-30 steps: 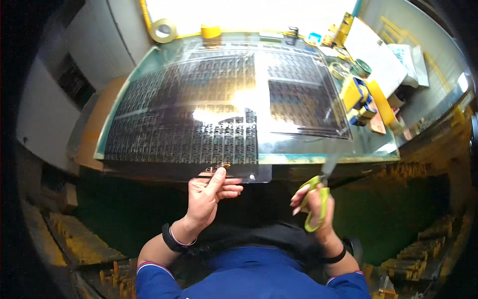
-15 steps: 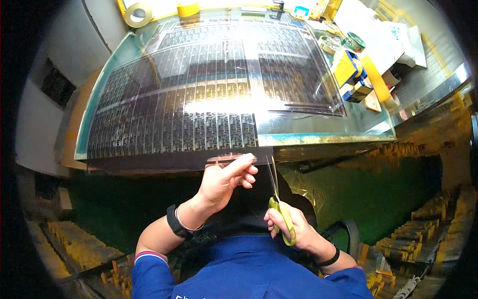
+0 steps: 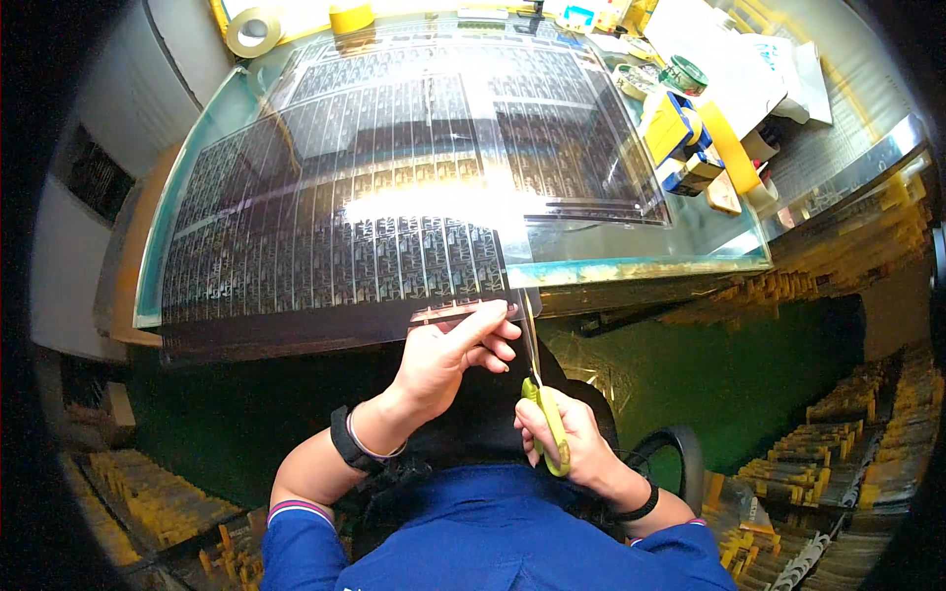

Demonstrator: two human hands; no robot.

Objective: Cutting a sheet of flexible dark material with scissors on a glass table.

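A large dark transparent film sheet (image 3: 335, 256) with rows of fine printed patterns overhangs the near edge of a lit glass-topped table (image 3: 631, 266). My left hand (image 3: 455, 347) pinches the film's near edge close to its right corner, thumb on top and fingers beneath. In my right hand (image 3: 564, 435) is a pair of scissors (image 3: 548, 409) with yellow-green handles. Their blades point away from me and meet the film's edge just right of my left thumb. How far the blades are apart is hard to make out.
Rolls of tape (image 3: 253, 32) stand at the far left. A blue and yellow tape dispenser (image 3: 680, 138) and a green round tin (image 3: 684, 75) sit on the right of the table. Dark green floor (image 3: 719, 394) lies below, with stacked yellowish pieces (image 3: 808, 463) at the lower right.
The scissors have moved slightly up and left, bringing the blades to the film's edge. My left hand keeps its pinch, and the sheet's near edge hangs a little lower.
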